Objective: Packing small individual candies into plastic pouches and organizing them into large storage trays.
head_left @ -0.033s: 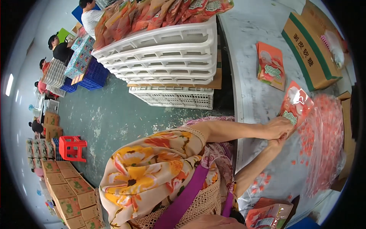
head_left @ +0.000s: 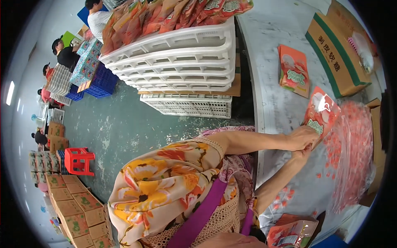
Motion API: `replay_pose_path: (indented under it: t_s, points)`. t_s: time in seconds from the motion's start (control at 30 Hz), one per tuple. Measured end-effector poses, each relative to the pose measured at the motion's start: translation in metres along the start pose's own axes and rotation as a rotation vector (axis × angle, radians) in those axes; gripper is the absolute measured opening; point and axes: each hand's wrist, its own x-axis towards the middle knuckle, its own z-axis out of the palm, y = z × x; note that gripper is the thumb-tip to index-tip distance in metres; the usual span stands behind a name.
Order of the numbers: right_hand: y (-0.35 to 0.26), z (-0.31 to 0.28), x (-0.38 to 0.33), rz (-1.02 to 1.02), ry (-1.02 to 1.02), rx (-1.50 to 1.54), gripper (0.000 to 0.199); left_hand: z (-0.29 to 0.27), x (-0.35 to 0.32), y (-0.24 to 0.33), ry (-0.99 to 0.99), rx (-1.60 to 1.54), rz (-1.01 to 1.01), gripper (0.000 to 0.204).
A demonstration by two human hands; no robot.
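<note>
My left hand [head_left: 304, 138] reaches across the grey table [head_left: 281, 37] and grips the lower edge of a red-orange snack pouch [head_left: 323, 110], held tilted upright. Just beneath it, my right hand [head_left: 303, 156] pinches the same lower edge. Right of the pouch lies a large clear plastic bag [head_left: 351, 157] full of small red wrapped sweets, spread over the table.
A second pouch [head_left: 293, 70] lies flat further up the table, beside a cardboard box [head_left: 337, 49]. Another pouch [head_left: 291, 233] sits near the bottom edge. Stacked white crates [head_left: 182, 62] topped with pouches stand left of the table. A red stool [head_left: 78, 159], cartons [head_left: 70, 206] and people are far left.
</note>
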Motion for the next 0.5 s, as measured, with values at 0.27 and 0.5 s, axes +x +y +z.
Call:
replay_pose_path:
  t_s: [0.27, 0.5]
  points:
    - [-0.038, 0.082, -0.006, 0.261, 0.374, 0.484, 0.036, -0.005, -0.007, -0.011, 0.144, 0.035, -0.143, 0.01]
    - [-0.035, 0.101, -0.021, 0.105, 0.266, 0.439, 0.031, -0.008, -0.002, -0.003, 0.13, 0.049, -0.246, 0.009]
